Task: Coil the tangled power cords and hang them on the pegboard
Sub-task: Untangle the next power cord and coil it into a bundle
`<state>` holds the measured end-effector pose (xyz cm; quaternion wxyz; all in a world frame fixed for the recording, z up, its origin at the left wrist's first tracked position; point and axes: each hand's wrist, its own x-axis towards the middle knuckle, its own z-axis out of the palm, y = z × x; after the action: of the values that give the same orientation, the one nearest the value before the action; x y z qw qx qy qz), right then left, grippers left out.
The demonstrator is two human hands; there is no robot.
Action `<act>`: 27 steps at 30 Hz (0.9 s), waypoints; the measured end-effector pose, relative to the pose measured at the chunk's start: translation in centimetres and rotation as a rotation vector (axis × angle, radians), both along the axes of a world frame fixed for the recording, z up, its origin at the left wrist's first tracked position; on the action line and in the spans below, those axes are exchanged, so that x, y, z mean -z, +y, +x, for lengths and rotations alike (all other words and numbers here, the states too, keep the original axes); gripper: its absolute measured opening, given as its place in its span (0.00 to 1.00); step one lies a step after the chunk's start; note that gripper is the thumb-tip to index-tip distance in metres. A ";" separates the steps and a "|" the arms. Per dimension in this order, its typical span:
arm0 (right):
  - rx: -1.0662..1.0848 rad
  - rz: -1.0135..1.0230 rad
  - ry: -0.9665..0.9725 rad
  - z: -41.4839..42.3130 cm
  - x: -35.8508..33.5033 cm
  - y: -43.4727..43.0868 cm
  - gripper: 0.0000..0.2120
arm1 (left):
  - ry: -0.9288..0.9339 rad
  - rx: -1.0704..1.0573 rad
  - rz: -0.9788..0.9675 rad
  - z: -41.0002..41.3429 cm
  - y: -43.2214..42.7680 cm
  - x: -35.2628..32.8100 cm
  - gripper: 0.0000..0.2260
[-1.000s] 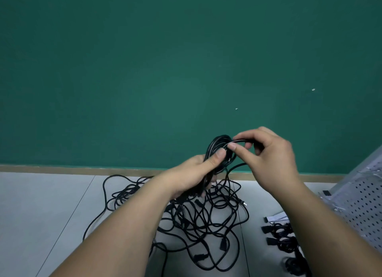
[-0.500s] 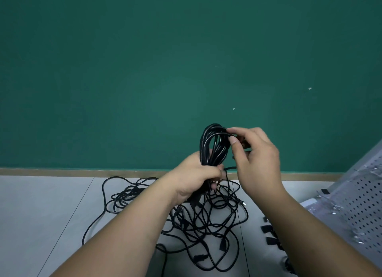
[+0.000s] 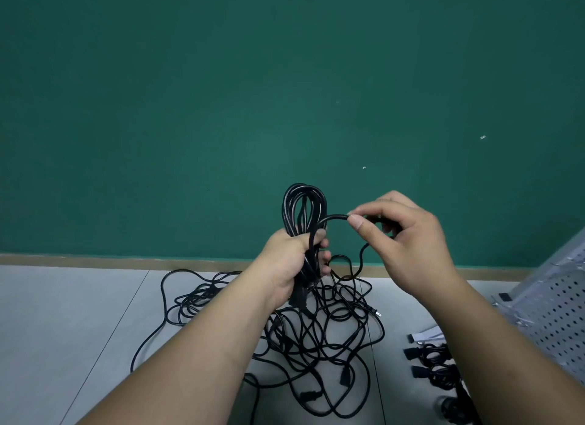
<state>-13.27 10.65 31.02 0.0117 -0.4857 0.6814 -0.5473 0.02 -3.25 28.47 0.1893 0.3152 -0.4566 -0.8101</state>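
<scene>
Coiling step: one cord is partway wound into loops, by my reading. Hanging on the pegboard, well off to the right of both grips, has not begun for this one.
Grip, left: the left hand is clenched round the waist of the coil. The loops stand up above the fist and a plug end hangs just below it.
Grip, right: the right hand pinches the free strand between thumb and forefinger, just right of the left fist.
Strand path: it arcs from the left fist over to the pinch, then drops from under the right hand.
Below the grips: the tangle lies on the floor beneath both hands, with many crossings and several plugs showing.
Under the right forearm: small wound cords lie near the pegboard's foot.
Next move: probably carry the pinched strand across to the left fist and trap it as one more loop, then reach down for fresh slack.
Calls for: a loop matching those already held, and a gentle pull, since the strand runs into the knots below and could snag.
</scene>
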 end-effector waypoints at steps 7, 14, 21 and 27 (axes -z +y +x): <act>-0.024 0.180 0.250 -2.5 -0.4 0.9 0.05 | 0.007 -0.114 -0.038 0.1 -0.8 -0.1 0.07; 0.077 0.314 0.482 -4.4 -0.9 1.8 0.05 | 0.068 -0.214 -0.015 0.5 -2.1 -0.3 0.09; -0.034 0.323 0.610 -2.0 -1.1 0.8 0.04 | -0.152 -0.235 -0.369 0.5 -2.8 0.5 0.08; -0.110 0.259 0.579 -0.6 -1.1 -0.1 0.07 | -0.183 -0.044 -0.469 0.5 -0.4 -0.6 0.26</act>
<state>-13.92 10.55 32.13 -0.0913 -0.6520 0.6930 -0.2938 0.56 -3.62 29.09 0.2325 0.3446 -0.6403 -0.6460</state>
